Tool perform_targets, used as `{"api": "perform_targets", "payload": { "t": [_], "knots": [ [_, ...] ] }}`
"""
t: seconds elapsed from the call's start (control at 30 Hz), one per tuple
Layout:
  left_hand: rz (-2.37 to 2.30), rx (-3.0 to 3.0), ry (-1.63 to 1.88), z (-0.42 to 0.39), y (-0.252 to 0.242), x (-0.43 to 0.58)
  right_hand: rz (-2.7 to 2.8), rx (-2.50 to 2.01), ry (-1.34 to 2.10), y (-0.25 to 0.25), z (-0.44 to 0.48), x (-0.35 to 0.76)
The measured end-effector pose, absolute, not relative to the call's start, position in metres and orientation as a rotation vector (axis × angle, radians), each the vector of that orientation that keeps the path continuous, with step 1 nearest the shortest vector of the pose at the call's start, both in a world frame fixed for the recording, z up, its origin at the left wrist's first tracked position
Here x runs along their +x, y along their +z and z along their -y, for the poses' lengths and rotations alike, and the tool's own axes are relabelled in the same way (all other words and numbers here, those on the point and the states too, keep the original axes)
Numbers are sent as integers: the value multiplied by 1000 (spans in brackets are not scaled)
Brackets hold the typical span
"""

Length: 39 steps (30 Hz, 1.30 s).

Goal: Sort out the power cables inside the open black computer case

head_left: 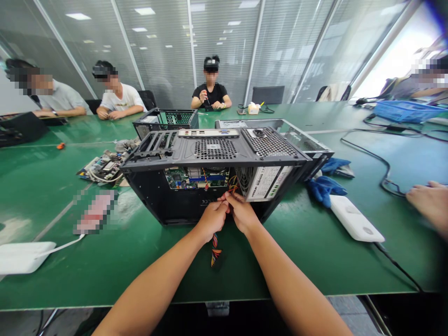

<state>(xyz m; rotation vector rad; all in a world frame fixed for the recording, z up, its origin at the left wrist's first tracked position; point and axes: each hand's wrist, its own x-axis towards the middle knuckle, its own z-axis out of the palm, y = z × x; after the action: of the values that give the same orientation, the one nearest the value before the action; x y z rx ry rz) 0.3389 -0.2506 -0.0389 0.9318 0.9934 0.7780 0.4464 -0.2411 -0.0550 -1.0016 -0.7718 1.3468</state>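
Observation:
A black computer case [210, 154] lies on its side on the green table [105, 261], its open side facing me. Inside it I see a green motherboard [196, 177] and a power supply [266, 179] at the right. My left hand [212, 219] and my right hand [241, 212] meet at the lower edge of the opening, both closed on a bundle of coloured wires [214, 249] that runs from the power supply. The loose end of the bundle hangs below my left hand onto the table.
A loose circuit board [103, 167] lies left of the case. Blue gloves [325, 186] and a white device [355, 219] lie to the right, beside another person's hand [429, 203]. Black cables [381, 163] cross the right side. A second case [168, 120] stands behind. Three people sit across the table.

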Motion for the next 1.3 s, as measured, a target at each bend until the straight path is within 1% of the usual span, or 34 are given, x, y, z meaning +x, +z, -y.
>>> {"api": "perform_targets", "payload": {
  "t": [0.2, 0.43, 0.8, 0.97, 1.1, 1.17, 1.3],
  "knots": [
    [-676, 616, 591, 248, -28, 330, 774, -967, 1415, -47, 246, 448],
    [-655, 589, 555, 246, -27, 328, 831, -961, 1412, -49, 246, 447],
    [-1055, 1014, 756, 253, -37, 341, 813, -961, 1405, -53, 242, 447],
    [-1173, 1377, 829, 247, -49, 338, 770, -961, 1424, -54, 241, 446],
    [-1244, 1615, 839, 245, -49, 337, 758, -954, 1431, -56, 241, 446],
    [-1232, 1539, 838, 247, -46, 338, 768, -956, 1426, -56, 241, 447],
    [-992, 991, 710, 250, -36, 337, 795, -968, 1390, -55, 241, 447]
  ]
}}
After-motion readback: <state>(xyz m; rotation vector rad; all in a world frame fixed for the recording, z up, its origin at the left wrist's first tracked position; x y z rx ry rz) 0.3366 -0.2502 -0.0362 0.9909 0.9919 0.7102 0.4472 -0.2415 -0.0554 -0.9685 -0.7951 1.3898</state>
